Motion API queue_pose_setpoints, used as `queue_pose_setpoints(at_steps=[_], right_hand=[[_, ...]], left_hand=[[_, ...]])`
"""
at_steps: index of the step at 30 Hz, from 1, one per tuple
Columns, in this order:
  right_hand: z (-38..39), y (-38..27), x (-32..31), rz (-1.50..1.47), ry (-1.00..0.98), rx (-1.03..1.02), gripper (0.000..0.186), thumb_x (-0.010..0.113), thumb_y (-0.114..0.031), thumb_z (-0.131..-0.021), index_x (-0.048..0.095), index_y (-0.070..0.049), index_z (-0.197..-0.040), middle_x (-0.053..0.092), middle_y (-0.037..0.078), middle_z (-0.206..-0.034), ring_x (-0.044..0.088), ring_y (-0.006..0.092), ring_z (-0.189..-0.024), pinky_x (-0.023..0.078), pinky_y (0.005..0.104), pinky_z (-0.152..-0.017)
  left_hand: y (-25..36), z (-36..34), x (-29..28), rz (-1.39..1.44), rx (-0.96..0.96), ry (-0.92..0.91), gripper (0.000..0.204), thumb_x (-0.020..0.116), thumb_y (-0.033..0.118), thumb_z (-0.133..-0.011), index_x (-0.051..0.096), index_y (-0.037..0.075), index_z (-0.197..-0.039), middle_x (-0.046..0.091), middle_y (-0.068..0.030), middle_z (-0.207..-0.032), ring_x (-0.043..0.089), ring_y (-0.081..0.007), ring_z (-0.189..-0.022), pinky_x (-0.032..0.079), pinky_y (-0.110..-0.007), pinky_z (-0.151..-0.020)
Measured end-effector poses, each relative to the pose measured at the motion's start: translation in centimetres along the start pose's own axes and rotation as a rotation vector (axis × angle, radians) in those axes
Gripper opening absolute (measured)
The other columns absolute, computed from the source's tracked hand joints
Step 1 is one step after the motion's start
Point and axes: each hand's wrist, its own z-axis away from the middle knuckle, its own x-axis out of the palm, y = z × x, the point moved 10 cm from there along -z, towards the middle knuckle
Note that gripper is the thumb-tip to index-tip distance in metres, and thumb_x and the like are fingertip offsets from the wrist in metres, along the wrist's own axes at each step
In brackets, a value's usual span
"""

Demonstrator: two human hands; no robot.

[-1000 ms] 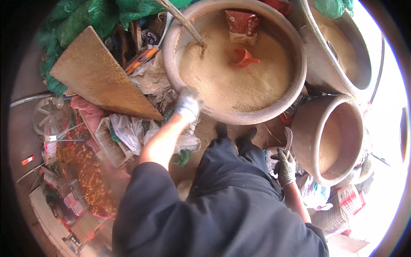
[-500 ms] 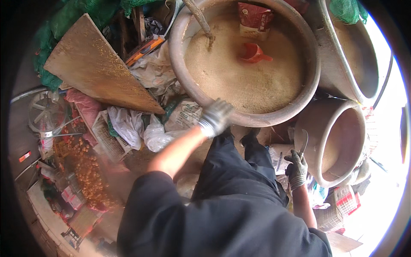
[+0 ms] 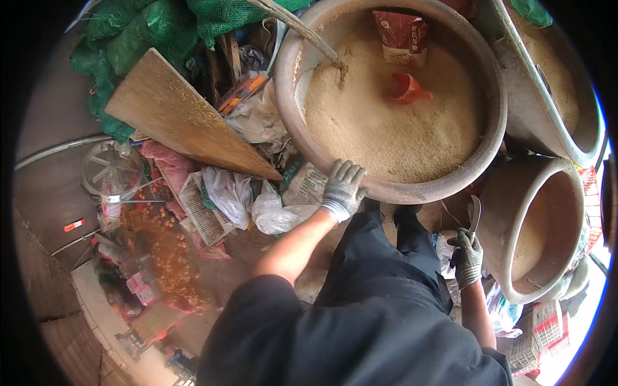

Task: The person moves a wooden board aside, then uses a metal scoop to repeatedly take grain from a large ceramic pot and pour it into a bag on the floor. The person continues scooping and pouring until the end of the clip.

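My left hand (image 3: 344,186), in a grey work glove with a white cuff, lies with fingers stretched on the near left rim of a large round vat (image 3: 421,191). Tan, grainy meal (image 3: 380,132) fills much of the vat. On the meal lie a red scoop (image 3: 407,89) and a dark red and cream bag (image 3: 403,40). A wooden stick (image 3: 306,31) leans into it from the far left. Lower right, my right hand (image 3: 467,260), gloved alike, is closed round a knife with a curved blade (image 3: 476,215) pointing up, beside a smaller vat (image 3: 515,193).
Another tilted vat (image 3: 570,145) stands at the far right. On the left are a slanting wooden board (image 3: 187,116), green net sacks (image 3: 145,38), white plastic bags (image 3: 273,212) and a pile of small orange-brown pieces (image 3: 170,267). Crates (image 3: 531,334) stand lower right.
My left hand, blurred over the rim before, now rests on it with fingers spread. The whole view has shifted, so things sit further right. My right hand still grips the knife.
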Motion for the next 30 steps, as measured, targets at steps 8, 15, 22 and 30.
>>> queue_pose_setpoints(at_steps=[8,15,22,30], right_hand=[[-5.2,-2.9,-0.4,-0.095,-0.046,-0.102,0.027,0.063,-0.021,-0.097,0.062,-0.003,-0.116,0.069,0.009,-0.081,0.047,0.009,-0.04,0.034,0.0221,-0.035],[-4.9,-5.4,-6.2,-0.097,0.237,-0.125,0.025,0.064,-0.023,-0.096,0.064,-0.006,-0.114,0.069,0.011,-0.081,0.042,0.0086,-0.036,0.032,0.0234,-0.033],[-3.5,-3.4,3.2,-0.091,0.193,0.064,0.026,0.061,-0.022,-0.097,0.061,-0.005,-0.116,0.068,0.008,-0.079,0.046,0.0088,-0.04,0.035,0.0241,-0.036],[-6.7,-5.2,14.8,-0.074,-0.092,0.039,0.034,0.063,-0.023,-0.097,0.059,0.001,-0.12,0.068,0.013,-0.082,0.045,0.0099,-0.038,0.034,0.0232,-0.034]], left_hand=[[-5.7,-1.8,-2.5,-0.004,0.256,-0.17,0.046,0.061,0.026,-0.087,0.059,0.01,-0.13,0.061,-0.0102,-0.128,0.055,-0.0304,-0.123,0.033,-0.048,-0.115],[-16.7,-8.5,-4.5,-0.159,0.306,-0.367,0.034,0.063,0.031,-0.086,0.066,0.012,-0.114,0.065,-0.0121,-0.119,0.058,-0.0309,-0.117,0.035,-0.048,-0.114],[-28.3,-18.5,-6.4,-0.555,0.336,-0.155,0.025,0.056,0.028,-0.095,0.067,0.013,-0.112,0.063,-0.01,-0.125,0.054,-0.0289,-0.122,0.019,-0.046,-0.123],[-4.1,-3.3,-1.1,0.004,0.043,-0.188,0.039,0.054,0.03,-0.092,0.062,0.009,-0.124,0.064,-0.013,-0.123,0.057,-0.0297,-0.12,0.034,-0.045,-0.114]])
